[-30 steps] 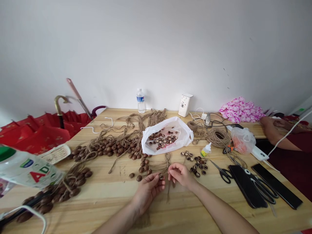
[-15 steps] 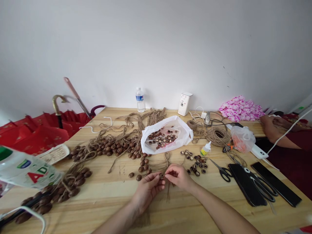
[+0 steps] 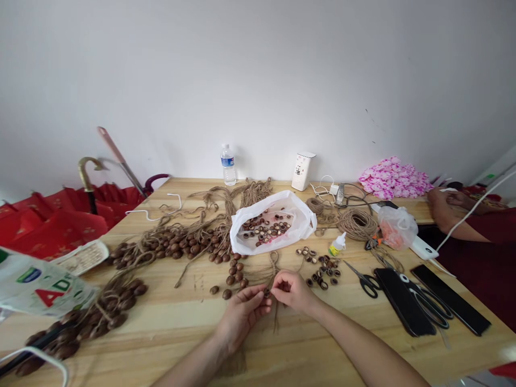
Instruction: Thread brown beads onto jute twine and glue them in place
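Observation:
My left hand [image 3: 244,312] is closed, pinching a small brown half nut shell [image 3: 266,293] between thumb and fingers. Right beside the shell, my right hand [image 3: 293,292] has its fingertips pressed together; what they grip is too small to make out. Under both hands lies a looped bundle of brown twine [image 3: 273,262], its loose ends hanging toward me. Whole round nuts [image 3: 231,280] sit to the left of the twine. Several cut half shells [image 3: 323,270] are scattered to the right, below a small glue bottle [image 3: 337,244].
Behind my hands stands an open white plastic bag [image 3: 237,236] of half shells. Nuts tied on twine [image 3: 173,244] spread leftward. Scissors [image 3: 367,283], a black phone [image 3: 397,301] and a twine coil [image 3: 357,224] lie right. A co-worker's hands [image 3: 443,207] are at far right.
The view has shifted slightly, so the tabletop things appear a little further left. Both hands keep nearly the same pose around the half shell.

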Tool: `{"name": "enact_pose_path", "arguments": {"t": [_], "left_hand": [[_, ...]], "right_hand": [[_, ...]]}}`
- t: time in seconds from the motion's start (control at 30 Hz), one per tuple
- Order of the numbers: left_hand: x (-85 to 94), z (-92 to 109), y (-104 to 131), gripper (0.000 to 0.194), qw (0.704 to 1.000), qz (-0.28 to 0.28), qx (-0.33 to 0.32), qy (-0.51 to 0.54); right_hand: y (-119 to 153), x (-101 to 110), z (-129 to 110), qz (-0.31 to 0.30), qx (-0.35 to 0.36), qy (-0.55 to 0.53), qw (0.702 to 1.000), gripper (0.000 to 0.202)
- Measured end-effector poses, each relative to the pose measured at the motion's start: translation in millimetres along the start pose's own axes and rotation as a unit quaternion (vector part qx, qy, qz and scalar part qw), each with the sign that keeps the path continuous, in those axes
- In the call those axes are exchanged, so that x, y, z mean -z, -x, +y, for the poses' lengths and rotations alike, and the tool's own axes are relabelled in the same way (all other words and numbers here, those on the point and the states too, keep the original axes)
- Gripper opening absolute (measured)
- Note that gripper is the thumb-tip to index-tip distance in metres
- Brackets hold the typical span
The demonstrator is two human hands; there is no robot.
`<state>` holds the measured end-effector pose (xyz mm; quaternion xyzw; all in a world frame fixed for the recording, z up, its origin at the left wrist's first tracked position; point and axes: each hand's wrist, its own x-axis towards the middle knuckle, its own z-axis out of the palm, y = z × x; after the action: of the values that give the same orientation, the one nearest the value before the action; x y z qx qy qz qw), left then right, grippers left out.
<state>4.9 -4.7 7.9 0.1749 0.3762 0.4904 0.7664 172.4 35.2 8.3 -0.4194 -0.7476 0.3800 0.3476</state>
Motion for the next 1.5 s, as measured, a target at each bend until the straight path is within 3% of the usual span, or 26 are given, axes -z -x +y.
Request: {"name": "enact_pose_path", "arguments": {"t": [0.77, 1.3, 1.5], "left_hand": [[-0.9, -1, 1, 0.029, 1.0, -0.008, 0.001, -0.011], [3.4, -4, -2, 0.026, 1.0, -0.019, 0.002, -0.014], [4.4, 0, -2, 0.016, 1.0, -0.019, 0.015, 0.004]], "right_hand": [[-1, -2, 3, -0.002, -0.002, -0.001, 1.0, 0.008], [0, -2, -2, -0.001, 0.003, -0.014, 1.0, 0.009], [3, 8, -3, -0.015, -0.004, -0.076, 0.997, 0.002]]}}
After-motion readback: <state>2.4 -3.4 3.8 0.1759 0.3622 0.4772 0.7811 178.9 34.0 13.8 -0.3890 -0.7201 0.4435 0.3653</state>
